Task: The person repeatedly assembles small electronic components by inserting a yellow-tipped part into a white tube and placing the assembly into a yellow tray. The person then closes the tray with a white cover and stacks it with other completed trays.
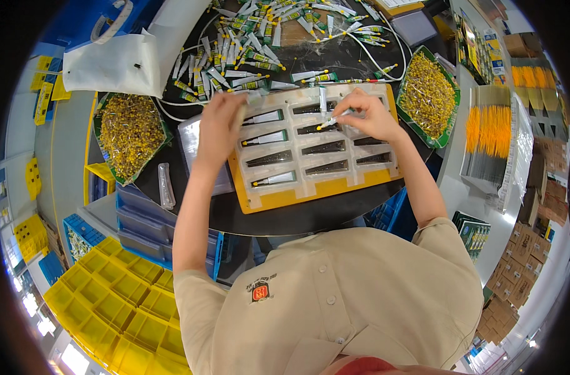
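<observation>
In front of me lies a yellow board [310,199] carrying a whitish tray with several tapered slots. Silver tubes with yellow tips, such as this tube [265,138], lie in some left-column slots; other slots show dark bottoms. Above the middle column my right hand [367,115] pinches a small tube [336,119], its yellow tip pointing left and down. Another tube [323,100] stands lengthwise over the tray's top middle. My left hand [221,125] is at the tray's upper left corner, its fingers smeared by motion; whether it holds anything is unclear.
Beyond the tray spreads a loose heap of tubes [254,53], with a white cable around it. Green-edged trays of small yellow pieces stand left [132,134] and right [430,94]. Yellow bins [122,294] are at lower left; orange-topped cards [488,128] stand at right.
</observation>
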`<control>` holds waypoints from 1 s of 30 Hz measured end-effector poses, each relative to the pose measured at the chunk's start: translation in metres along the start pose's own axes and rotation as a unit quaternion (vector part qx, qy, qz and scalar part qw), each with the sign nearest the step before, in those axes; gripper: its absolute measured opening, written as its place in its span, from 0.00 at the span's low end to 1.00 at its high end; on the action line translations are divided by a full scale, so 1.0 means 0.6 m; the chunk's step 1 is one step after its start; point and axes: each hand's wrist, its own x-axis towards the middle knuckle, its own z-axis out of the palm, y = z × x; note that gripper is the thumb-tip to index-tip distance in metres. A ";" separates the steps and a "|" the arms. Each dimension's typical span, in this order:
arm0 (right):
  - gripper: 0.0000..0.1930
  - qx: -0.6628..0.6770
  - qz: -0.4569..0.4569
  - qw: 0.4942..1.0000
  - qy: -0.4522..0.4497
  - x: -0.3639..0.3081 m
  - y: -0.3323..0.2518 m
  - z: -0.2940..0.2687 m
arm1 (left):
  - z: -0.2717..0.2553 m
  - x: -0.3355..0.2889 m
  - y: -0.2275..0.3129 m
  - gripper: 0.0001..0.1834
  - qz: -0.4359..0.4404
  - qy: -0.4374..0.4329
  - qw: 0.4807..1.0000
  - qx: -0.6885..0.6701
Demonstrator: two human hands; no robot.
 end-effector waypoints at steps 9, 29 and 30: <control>0.14 -0.229 -0.261 0.935 0.073 0.052 0.010 0.038 | -0.010 -0.135 0.053 0.23 0.130 -0.159 0.977 0.054; 0.11 -0.005 -0.095 0.988 0.119 0.126 0.064 -0.067 | 0.060 0.175 -0.061 0.15 -0.010 -0.308 0.910 0.277; 0.11 0.026 -0.048 0.992 0.112 0.084 0.070 -0.083 | 0.056 0.175 -0.059 0.15 0.001 -0.320 0.911 0.261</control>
